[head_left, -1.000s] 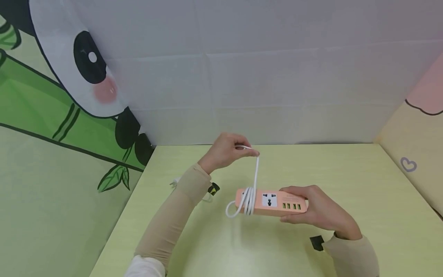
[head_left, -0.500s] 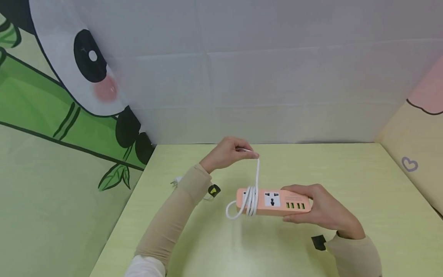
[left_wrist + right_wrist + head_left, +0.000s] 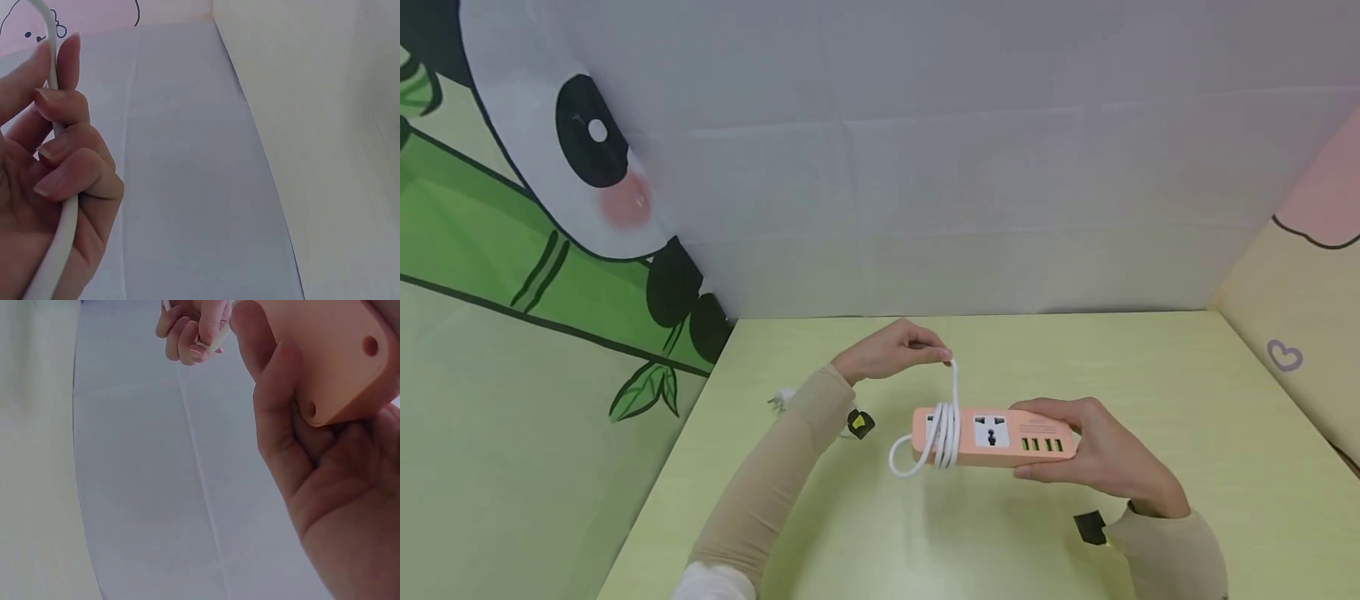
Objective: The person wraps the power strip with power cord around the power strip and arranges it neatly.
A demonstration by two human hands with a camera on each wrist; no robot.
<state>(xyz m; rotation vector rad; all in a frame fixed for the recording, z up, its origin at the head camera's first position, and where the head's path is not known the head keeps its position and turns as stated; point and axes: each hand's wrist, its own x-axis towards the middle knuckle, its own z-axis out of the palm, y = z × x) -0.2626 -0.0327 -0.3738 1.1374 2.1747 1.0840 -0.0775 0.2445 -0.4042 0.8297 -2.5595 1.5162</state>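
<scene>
A peach-coloured power strip [image 3: 992, 450] with white sockets and several USB ports is held above the table by my right hand [image 3: 1097, 446], which grips its right end. In the right wrist view the strip's underside [image 3: 337, 356] faces the camera. White cord [image 3: 946, 433] is wound in several turns round the strip's left part, with a loop sticking out at the left. My left hand [image 3: 895, 350] pinches the cord above the strip; in the left wrist view the cord [image 3: 59, 250] runs through its curled fingers. The plug [image 3: 780, 400] lies on the table, partly behind the left sleeve.
The pale yellow-green table [image 3: 1187, 400] ends at a grey-white back wall [image 3: 962, 208]. A black and yellow marker [image 3: 860, 423] shows beside the left sleeve, and a black patch [image 3: 1090, 527] beside the right cuff. Printed cartoon walls stand at both sides.
My left hand has moved down towards the strip, so the stretch of cord between them is shorter. The right hand and strip have shifted slightly right.
</scene>
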